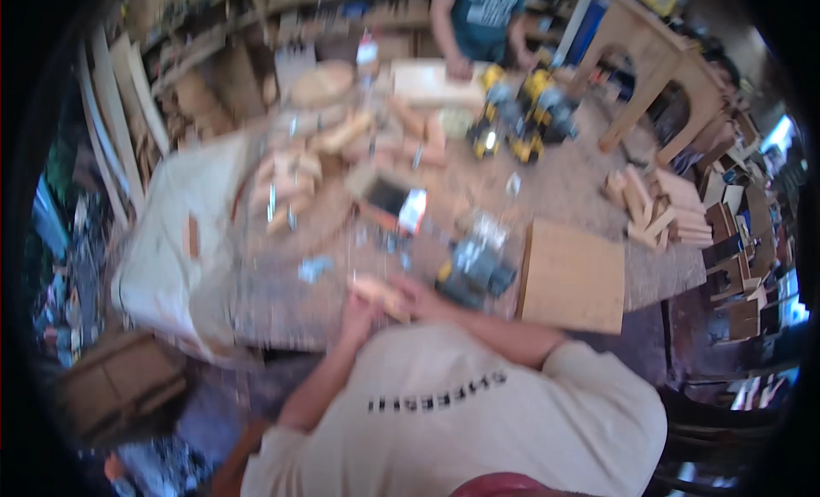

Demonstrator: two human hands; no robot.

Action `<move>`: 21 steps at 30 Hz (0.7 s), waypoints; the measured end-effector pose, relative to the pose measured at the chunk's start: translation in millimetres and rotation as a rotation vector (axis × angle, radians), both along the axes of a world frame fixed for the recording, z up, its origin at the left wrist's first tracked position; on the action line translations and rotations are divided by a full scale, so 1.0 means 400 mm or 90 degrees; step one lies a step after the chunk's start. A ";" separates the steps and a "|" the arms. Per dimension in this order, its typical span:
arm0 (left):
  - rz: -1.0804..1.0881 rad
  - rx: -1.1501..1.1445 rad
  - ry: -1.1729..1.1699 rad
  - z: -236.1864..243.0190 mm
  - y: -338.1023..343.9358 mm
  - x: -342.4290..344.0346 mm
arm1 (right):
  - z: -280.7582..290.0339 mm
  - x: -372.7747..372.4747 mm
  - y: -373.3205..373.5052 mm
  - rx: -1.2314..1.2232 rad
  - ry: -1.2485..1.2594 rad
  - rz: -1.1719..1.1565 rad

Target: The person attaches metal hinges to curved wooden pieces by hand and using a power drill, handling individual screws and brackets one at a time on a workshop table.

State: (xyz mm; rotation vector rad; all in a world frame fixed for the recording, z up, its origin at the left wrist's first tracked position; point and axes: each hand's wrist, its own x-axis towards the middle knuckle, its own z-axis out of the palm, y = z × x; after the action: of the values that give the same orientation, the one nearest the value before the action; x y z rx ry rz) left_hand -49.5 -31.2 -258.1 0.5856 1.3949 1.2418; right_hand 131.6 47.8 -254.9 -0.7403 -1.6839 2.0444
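Between both hands (416,297) sits pale, oblong wood (381,294); mottled tabletop (564,189) beyond.

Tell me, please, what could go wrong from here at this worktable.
The right forearm lies close to the power tool, so a sideways move might knock it. The square wooden board seems to jut past the near edge of the table, so a bump could shift it off. The bare left hand and right hand hold a small wooden piece, so a splinter is possible.
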 end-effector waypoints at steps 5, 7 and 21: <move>-0.040 0.005 -0.054 0.055 0.038 0.018 | -0.037 0.017 0.024 0.060 0.020 -0.013; -0.029 0.025 -0.081 0.049 0.049 0.012 | 0.000 0.021 0.036 -0.008 -0.018 0.016; -0.017 -0.038 -0.078 0.064 0.017 0.016 | 0.005 0.035 -0.003 0.075 0.005 0.041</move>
State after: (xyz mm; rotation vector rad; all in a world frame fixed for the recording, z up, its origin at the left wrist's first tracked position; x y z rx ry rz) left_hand -43.1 -24.2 -232.7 0.4784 1.3131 1.1911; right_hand 145.6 46.8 -253.1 -0.6465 -1.8280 1.9676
